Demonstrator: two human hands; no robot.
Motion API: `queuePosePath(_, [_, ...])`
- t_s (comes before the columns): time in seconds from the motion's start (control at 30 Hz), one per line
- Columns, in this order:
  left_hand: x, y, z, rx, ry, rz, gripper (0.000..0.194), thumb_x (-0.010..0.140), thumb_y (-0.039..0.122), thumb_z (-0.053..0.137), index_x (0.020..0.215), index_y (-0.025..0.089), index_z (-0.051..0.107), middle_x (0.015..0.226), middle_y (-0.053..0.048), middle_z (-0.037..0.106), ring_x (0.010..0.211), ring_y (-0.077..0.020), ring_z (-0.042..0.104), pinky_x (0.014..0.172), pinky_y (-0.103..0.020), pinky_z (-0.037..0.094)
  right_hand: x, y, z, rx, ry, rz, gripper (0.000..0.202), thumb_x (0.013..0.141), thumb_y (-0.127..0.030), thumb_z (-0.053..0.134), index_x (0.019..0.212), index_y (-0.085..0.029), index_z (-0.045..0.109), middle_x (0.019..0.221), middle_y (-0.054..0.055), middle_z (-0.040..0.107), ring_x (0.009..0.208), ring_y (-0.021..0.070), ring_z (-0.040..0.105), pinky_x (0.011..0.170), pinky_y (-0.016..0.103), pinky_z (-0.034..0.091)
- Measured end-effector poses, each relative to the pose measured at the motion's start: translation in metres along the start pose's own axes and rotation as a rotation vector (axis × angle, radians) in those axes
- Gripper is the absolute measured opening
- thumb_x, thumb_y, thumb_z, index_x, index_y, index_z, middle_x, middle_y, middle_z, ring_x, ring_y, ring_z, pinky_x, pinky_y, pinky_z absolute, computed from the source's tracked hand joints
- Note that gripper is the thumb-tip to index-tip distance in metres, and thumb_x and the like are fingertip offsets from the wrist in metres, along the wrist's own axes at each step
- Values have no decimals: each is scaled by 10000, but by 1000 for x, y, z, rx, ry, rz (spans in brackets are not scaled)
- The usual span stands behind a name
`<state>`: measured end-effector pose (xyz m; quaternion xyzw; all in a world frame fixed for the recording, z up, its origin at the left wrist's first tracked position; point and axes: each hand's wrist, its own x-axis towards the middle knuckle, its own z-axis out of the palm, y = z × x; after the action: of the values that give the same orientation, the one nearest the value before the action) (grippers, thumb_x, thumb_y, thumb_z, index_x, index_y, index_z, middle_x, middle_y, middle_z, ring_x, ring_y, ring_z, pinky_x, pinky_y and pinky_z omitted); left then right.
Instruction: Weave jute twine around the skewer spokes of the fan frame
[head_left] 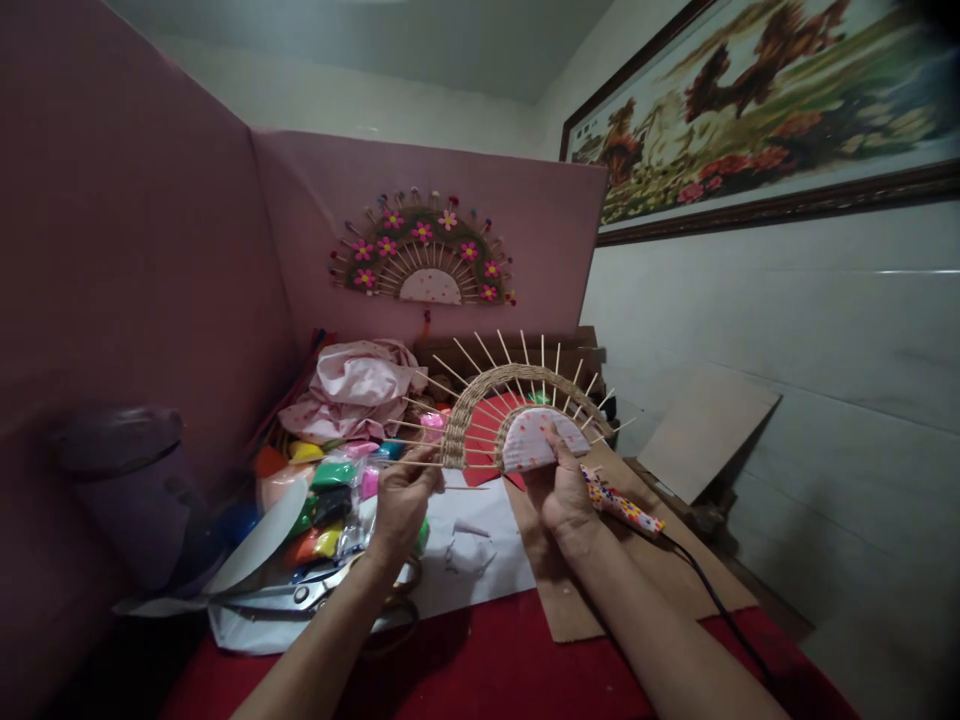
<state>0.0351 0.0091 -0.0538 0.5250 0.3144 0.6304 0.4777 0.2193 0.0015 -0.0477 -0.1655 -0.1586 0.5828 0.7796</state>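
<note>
A fan-shaped piece with woven twine around thin wooden sticks is held up over the table. At its base is a half-round white pad with small reddish spots. My right hand grips that pad, its thumb lying on the front face. My left hand pinches the lower left edge, where the lowest sticks meet the twine. The stick ends stick out beyond the woven band. My left fingers partly hide the lowest sticks.
Scissors lie left of my left forearm, near colourful clay packets and pink cloth. A dotted glue gun with a cord rests on brown cardboard at right. A finished flowered fan hangs behind.
</note>
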Motion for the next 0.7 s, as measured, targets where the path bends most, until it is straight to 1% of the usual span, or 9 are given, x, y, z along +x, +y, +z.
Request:
queuePosePath(0.1, [-9, 6, 9, -116, 45, -25, 272, 662, 271, 672, 901, 150, 628, 616, 23, 584, 489, -55, 471, 467, -176, 379, 0, 0, 1, 11, 4, -16, 199, 689, -218, 666, 881, -207, 613, 809, -10, 702, 679, 131, 649, 627, 286, 550])
queuePosePath(0.23, [-15, 16, 14, -235, 40, -47, 266, 643, 256, 695, 873, 167, 593, 626, 29, 581, 492, -45, 474, 417, -137, 318, 1, 0, 0, 10, -27, -53, 234, 686, -229, 671, 912, -216, 610, 832, -15, 700, 713, 133, 647, 674, 299, 544])
queuePosePath(0.3, [-14, 18, 15, -239, 62, -81, 249, 638, 279, 703, 822, 151, 594, 583, 31, 555, 484, -44, 465, 395, -127, 280, 1, 0, -1, 5, -22, -61, 260, 675, -224, 681, 925, -215, 609, 845, -17, 699, 728, 131, 645, 690, 296, 540])
queuePosePath(0.4, [-11, 19, 15, -225, 89, -93, 242, 636, 305, 709, 745, 127, 589, 516, 45, 504, 421, -22, 390, 376, -126, 239, 1, 1, -1, 2, -7, -58, 260, 675, -238, 683, 924, -212, 611, 838, -21, 699, 711, 126, 641, 660, 279, 539])
queuePosePath(0.5, [-8, 19, 15, -222, 78, -88, 258, 621, 300, 721, 740, 116, 584, 496, 49, 493, 388, -9, 341, 362, -127, 195, 1, 2, -1, 12, -29, -64, 233, 691, -246, 674, 913, -214, 615, 840, -26, 699, 706, 118, 640, 643, 261, 538])
queuePosePath(0.57, [-8, 18, 16, -223, 72, -89, 262, 619, 298, 723, 745, 116, 583, 495, 49, 497, 382, -7, 338, 370, -129, 215, 2, 2, -2, 17, -34, -63, 210, 698, -246, 670, 899, -216, 618, 839, -27, 700, 716, 121, 643, 646, 266, 541])
queuePosePath(0.63, [-8, 18, 16, -218, 71, -95, 259, 620, 298, 723, 740, 118, 581, 504, 47, 510, 390, -10, 357, 399, -138, 277, 2, 3, -3, 18, -30, -59, 199, 700, -248, 670, 891, -220, 620, 839, -29, 700, 723, 123, 646, 647, 272, 543])
queuePosePath(0.7, [-8, 17, 17, -206, 78, -112, 262, 615, 302, 727, 723, 117, 576, 505, 43, 518, 397, -14, 371, 416, -146, 303, 3, 3, -4, 17, -26, -58, 200, 699, -254, 672, 890, -223, 621, 842, -31, 700, 724, 124, 647, 648, 276, 544])
